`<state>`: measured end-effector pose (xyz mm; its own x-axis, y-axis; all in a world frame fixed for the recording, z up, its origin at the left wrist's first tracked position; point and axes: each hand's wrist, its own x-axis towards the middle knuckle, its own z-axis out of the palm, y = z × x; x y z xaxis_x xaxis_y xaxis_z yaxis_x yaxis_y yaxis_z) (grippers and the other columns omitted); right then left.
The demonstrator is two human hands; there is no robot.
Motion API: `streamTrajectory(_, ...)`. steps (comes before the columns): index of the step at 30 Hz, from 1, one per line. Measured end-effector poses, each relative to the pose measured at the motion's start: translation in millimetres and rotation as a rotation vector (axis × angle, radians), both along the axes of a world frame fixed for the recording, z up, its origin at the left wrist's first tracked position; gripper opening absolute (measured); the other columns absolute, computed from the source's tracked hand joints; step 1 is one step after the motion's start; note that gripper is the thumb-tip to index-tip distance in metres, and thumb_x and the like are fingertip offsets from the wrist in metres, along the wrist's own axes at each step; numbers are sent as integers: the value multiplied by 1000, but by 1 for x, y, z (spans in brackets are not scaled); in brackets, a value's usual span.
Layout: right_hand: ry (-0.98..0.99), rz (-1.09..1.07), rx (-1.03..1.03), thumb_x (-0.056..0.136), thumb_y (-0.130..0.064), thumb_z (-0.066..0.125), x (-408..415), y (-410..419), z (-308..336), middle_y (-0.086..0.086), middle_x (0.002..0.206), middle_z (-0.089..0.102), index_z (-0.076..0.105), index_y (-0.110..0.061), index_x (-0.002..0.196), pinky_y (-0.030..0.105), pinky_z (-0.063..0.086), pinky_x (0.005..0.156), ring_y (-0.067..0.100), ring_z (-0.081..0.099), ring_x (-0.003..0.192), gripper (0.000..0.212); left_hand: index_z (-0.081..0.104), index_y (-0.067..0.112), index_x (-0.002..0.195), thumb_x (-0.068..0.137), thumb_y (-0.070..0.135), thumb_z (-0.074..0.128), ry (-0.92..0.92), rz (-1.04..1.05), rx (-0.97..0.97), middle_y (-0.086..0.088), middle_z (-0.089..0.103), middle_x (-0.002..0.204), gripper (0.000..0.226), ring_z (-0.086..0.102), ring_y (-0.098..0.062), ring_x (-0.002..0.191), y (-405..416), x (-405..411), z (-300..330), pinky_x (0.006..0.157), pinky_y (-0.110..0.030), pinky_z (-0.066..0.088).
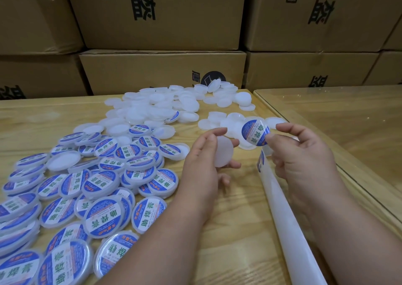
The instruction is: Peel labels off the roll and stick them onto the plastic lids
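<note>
Head view showed a round label [255, 133], blue-rimmed with a white band of green characters across its middle, held up above the table [228, 230]. The right hand [304, 154] pinched it at its right edge between thumb and forefinger, the other fingers curled loosely below. The label stood nearly upright, facing the camera, its print tilted.

Just left of it, the left hand [204, 158] held a blank lid [224, 152], a plain translucent white disc, gripped by its rim with the thumb on top and the fingers curled beneath. Lid and label were near each other but apart.

From under the right hand the liner [289, 219], a glossy white strip, ran down toward the near edge of the table; another blue label [260, 160] sat on it edge-on near the top.

Beyond the hands, blank lids [156, 106] lay in a loose heap toward the back of the table, with a smaller cluster [219, 122] just behind the held label. To the left, labelled lids [97, 186] spread in an overlapping pile, each bearing the same blue and white sticker.

A second table [348, 115] with a glass top butted against the right side. Stacked cardboard boxes [163, 71] printed with black characters filled the background.
</note>
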<state>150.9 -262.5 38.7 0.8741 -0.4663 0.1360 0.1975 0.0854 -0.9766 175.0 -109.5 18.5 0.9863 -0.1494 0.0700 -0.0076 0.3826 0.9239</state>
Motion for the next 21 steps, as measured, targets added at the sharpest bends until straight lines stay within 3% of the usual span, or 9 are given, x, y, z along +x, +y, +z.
streamTrajectory(4, 112, 130, 19, 86, -10, 76, 1, -4, 1, 3, 72, 52, 68, -23, 102, 17, 32, 38, 8, 37, 41, 22, 72, 30, 98, 97, 40, 42, 16, -17, -54, -7, 75, 98, 32, 61, -22, 56, -1, 0, 0, 41, -24, 30)
streamTrajectory(8, 175, 229, -29, 83, -10, 79, 2, -2, -1, 3, 67, 47, 67, -19, 104, 19, 26, 35, 9, 31, 41, 26, 66, 16, 105, 81, 32, 37, 28, -77, -112, -9, 72, 85, 42, 57, -24, 51, -2, 4, -4, 39, -24, 27)
streamTrajectory(13, 224, 263, -29, 81, -12, 81, 3, -2, -4, 6, 76, 60, 66, -19, 107, 17, 26, 35, 6, 33, 39, 31, 64, 17, 107, 74, 24, 37, 3, -107, -59, -13, 74, 90, 44, 58, -24, 53, -3, 6, -7, 39, -24, 29)
streamTrajectory(17, 266, 259, -78, 64, -27, 87, 3, -1, -5, 8, 82, 62, 68, -24, 105, 17, 28, 35, 5, 35, 38, 45, 64, 22, 107, 71, 22, 40, 6, -130, 4, -12, 78, 99, 43, 61, -23, 55, -3, 5, -6, 41, -24, 30)
streamTrajectory(21, 278, 250, -67, 72, -22, 84, 4, -1, -6, 2, 83, 71, 69, -23, 104, 16, 28, 34, 4, 37, 37, 35, 69, 30, 99, 69, 20, 41, -2, -145, 30, -11, 77, 99, 42, 61, -23, 56, -4, 3, -5, 42, -25, 30)
